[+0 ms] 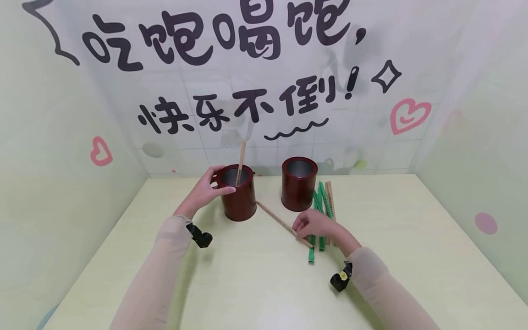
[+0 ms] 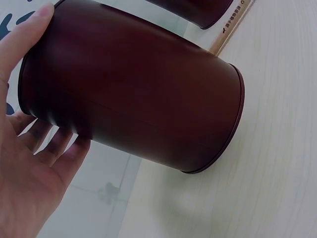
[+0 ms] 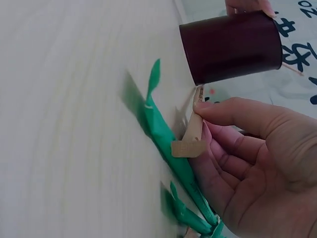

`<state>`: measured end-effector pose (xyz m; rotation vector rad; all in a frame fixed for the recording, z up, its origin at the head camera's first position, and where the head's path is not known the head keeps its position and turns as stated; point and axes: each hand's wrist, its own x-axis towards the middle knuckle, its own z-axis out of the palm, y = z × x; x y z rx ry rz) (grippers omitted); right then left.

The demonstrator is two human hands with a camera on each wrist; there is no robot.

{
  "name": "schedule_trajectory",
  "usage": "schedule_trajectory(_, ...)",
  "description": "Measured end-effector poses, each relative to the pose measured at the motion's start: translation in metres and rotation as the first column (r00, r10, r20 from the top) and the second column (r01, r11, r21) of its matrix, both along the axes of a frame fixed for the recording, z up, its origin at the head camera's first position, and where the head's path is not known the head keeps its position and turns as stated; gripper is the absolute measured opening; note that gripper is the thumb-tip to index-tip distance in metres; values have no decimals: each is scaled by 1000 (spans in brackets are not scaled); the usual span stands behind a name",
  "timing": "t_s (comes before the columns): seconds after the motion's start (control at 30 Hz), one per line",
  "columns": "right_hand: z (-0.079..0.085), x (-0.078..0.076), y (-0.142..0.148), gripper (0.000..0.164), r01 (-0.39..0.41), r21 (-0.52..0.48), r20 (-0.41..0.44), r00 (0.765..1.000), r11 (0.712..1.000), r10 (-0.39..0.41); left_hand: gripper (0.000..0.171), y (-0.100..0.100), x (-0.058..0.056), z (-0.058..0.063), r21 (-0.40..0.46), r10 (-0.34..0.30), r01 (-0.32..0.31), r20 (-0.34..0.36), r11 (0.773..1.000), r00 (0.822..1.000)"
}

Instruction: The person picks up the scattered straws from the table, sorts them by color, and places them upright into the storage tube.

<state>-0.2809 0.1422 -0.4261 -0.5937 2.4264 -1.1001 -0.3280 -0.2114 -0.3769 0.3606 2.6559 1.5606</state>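
My left hand (image 1: pixel 205 191) grips the upper part of a dark red round canister (image 1: pixel 239 201), thumb at the near side and fingers around the other. The canister stands upright on the table, and a pair of brown paper-wrapped chopsticks (image 1: pixel 241 156) sticks out of its mouth. Between thumb and fingers, my right hand (image 1: pixel 319 225) pinches another brown-wrapped pair (image 1: pixel 275 217) near one end; its far end points toward the canister's base. Under and beside the right hand lie several green-wrapped chopsticks (image 1: pixel 321 243) and brown-wrapped ones (image 1: pixel 330 197), partly hidden by the hand.
To the right of the gripped canister stands a second dark red canister (image 1: pixel 299 191), upright with an open top. The pale wooden table (image 1: pixel 247 284) ends at a printed back wall (image 1: pixel 247 151), with side walls left and right.
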Motion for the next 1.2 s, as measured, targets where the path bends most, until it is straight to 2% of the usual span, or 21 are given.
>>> schedule_trajectory(0.3, 5, -3, 9, 21, -8, -102, 53, 998, 995, 14, 81, 1, 1, 1, 16, 1, -1, 0, 1000, 1000)
schedule_trajectory(0.5, 12, -3, 13, 23, -13, -178, 57, 998, 984, 24, 81, 0, 0, -1, 30, -12, 13, -13, 999, 1000)
schedule_trajectory(0.7, 17, -3, 15, 24, 33, -222, 77, 997, 974, -16, 81, 0, -1, -2, 22, -7, 7, -10, 1000, 1000)
schedule_trajectory(0.9, 28, -5, 12, 26, 70, -301, 92, 995, 951, -44, 82, -1, 0, 1, 10, -3, 3, -6, 1000, 1000)
schedule_trajectory(1.2, 44, -9, -9, 27, 98, -327, 48, 995, 940, -87, 82, 0, 3, 3, 21, -3, 3, 9, 1000, 1000)
